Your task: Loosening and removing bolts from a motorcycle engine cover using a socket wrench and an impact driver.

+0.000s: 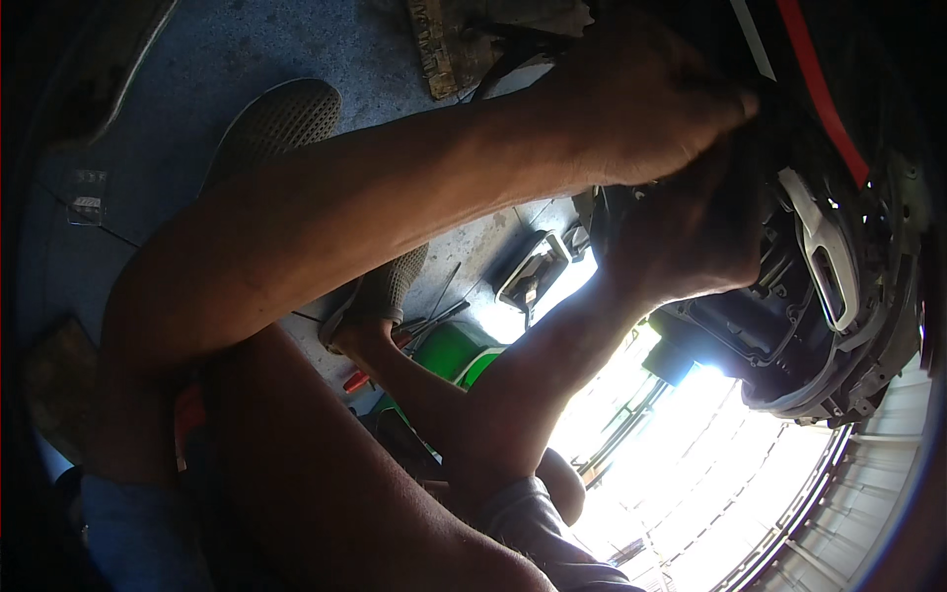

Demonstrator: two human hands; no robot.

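My left hand (671, 109) reaches across the top of the view into the dark underside or body of a machine, its fingers curled in shadow. My right hand (686, 237) is just below it, also with bent fingers, on dark parts. What either hand grips is too hidden to make out. Close to the right of both hands are a silver bracket (821, 257) with a long slot and a dark casing (730, 335). A red stripe (824, 94) runs along a dark panel above them.
My legs and shoes (281, 113) are on the speckled floor (178, 109). A wooden board (434, 54) lies at the top. Tools with a red handle (357, 380), a green object (434, 350) and a dark rectangular part (523, 271) lie below. Bright daylight and metal slats show at lower right.
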